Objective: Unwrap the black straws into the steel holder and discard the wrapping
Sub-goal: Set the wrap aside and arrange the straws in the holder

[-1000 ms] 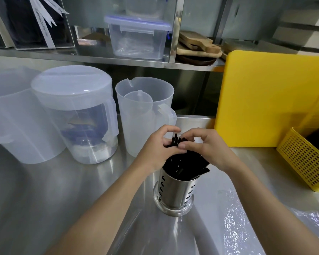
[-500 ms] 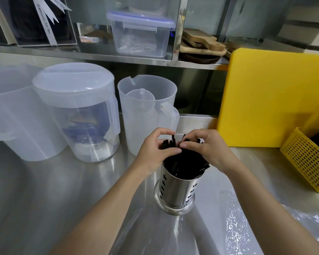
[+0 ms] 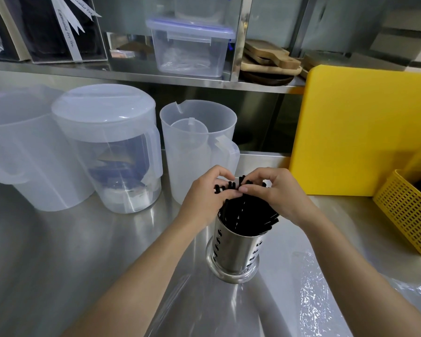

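Note:
A perforated steel holder (image 3: 233,249) stands upright on the steel counter, full of black straws (image 3: 247,215) that lean to the right. My left hand (image 3: 206,199) and my right hand (image 3: 276,193) are both cupped over the straws' upper ends, fingertips pressed on them from either side. Several straw tips poke out between my fingers. Clear plastic wrapping (image 3: 311,300) lies flat on the counter to the right of the holder, under my right forearm.
Three translucent plastic jugs (image 3: 107,147) stand at the left and behind the holder. A yellow cutting board (image 3: 360,132) leans at the back right, beside a yellow mesh basket (image 3: 408,210). A shelf above holds a clear lidded box (image 3: 190,47) and wooden boards.
Both hands have stayed on the straw tops, fingers shifting slightly so more straw tips show between them. The holder has not moved; the camera moved a little closer.

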`<state>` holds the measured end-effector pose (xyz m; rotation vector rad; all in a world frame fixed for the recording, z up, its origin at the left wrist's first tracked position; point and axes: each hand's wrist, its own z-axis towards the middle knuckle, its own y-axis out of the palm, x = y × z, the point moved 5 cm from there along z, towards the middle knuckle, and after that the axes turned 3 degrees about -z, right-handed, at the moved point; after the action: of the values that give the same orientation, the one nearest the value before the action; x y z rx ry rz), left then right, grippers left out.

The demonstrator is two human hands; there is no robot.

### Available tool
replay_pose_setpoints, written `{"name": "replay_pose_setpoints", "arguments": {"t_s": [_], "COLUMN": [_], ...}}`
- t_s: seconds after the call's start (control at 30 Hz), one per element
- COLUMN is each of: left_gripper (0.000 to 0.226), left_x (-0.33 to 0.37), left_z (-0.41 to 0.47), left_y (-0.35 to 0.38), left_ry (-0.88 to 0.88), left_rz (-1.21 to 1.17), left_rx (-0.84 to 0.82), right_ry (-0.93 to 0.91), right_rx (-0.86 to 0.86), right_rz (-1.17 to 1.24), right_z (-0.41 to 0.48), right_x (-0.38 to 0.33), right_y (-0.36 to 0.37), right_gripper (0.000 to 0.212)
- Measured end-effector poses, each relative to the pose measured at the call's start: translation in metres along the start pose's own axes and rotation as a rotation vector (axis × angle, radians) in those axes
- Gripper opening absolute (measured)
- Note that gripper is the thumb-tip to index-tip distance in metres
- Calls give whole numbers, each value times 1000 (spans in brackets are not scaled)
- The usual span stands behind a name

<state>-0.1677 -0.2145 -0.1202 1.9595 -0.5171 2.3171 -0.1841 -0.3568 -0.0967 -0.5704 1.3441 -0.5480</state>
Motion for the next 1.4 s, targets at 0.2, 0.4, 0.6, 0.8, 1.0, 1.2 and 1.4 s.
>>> {"name": "replay_pose_setpoints", "arguments": {"t_s": [0.2,0.4,0.6,0.8,1.0,1.2,1.4], "left_gripper": [28,25,38,41,40,34,23], "left_x": [6,21,32,50,64,82,105], "left_z": [1,3,4,3,4,9,9], "left_y": [-3,-7,1,8,4,-6,-52], "left_ry": [35,79,93,136,161,234,269], "left_rz": [-30,-79,-72,-44,-55,-40,-323], "left_rx": [25,-21,-174,-305,-305,-144,214], "right_ry": [-81,-138,-159,-212,-252,-309,-171], "right_rx": [46,110,74,55,76,217,300], "right_rz": [-108,59,51,144,244,316,293], "right_z": [-3,-7,-5,-9,-12,-16,-21], "right_x": [-12,-28,-37,-47,-50,-56,-21], "right_y": [-5,-21,-26,-31,-35,-47,-60], "right_gripper": [7,6,6,15,15,17,23]}}
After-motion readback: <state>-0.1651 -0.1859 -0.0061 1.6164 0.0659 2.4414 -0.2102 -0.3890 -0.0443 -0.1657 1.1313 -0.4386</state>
